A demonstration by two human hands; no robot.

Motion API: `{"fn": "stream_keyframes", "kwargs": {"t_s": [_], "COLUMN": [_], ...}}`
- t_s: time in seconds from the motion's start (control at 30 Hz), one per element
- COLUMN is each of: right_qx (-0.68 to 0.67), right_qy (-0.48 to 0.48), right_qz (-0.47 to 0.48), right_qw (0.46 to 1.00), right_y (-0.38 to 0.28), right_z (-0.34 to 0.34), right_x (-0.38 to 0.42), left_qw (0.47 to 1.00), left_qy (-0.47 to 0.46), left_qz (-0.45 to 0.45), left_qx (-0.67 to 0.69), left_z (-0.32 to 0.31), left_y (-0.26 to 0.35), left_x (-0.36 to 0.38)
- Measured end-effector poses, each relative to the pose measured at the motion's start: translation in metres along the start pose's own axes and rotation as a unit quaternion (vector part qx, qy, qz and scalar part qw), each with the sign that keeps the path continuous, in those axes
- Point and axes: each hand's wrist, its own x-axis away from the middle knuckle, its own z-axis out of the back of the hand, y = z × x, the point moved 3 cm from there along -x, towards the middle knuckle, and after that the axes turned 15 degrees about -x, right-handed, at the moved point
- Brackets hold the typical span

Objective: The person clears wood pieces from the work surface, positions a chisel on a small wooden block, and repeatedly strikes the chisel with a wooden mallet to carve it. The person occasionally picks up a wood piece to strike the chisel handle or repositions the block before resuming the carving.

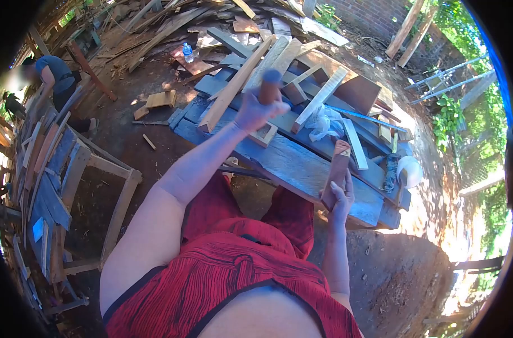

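Observation:
My left hand (255, 112) is raised over the blue workbench (290, 163), closed around a reddish-brown wooden handle (269, 85) that points upward; its top end is blurred. My right hand (341, 197) grips a short reddish wooden piece (336, 172) and holds it upright at the near edge of the bench. A small square wooden frame (265, 135) lies on the bench just below my left hand.
Long pale planks (234, 84), a white rag (324, 121), a blue measuring strip (363, 115), a dark tool (391, 166) and a white bowl (409, 170) lie on the bench. Scrap timber is piled behind, with a water bottle (187, 52). Another person (56, 79) crouches far left by wooden frames (59, 186).

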Motion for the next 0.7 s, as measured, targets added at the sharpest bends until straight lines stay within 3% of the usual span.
{"fn": "stream_keyframes", "kwargs": {"t_s": [0.13,0.2,0.7], "right_qx": [-0.074,-0.060,-0.037], "right_qy": [0.006,0.004,-0.015], "right_qz": [-0.033,-0.033,-0.032], "right_qw": [0.997,0.998,0.999], "right_y": [-0.010,-0.009,-0.006], "right_z": [-0.002,-0.003,-0.001], "right_x": [-0.005,-0.005,-0.006], "left_qw": [0.996,0.981,0.966], "left_qy": [0.070,0.124,0.135], "left_qz": [0.018,0.022,0.040], "left_qx": [0.055,0.145,0.217], "left_z": [0.041,0.055,0.067], "left_y": [-0.014,-0.033,-0.053], "left_x": [-0.025,-0.033,-0.031]}}
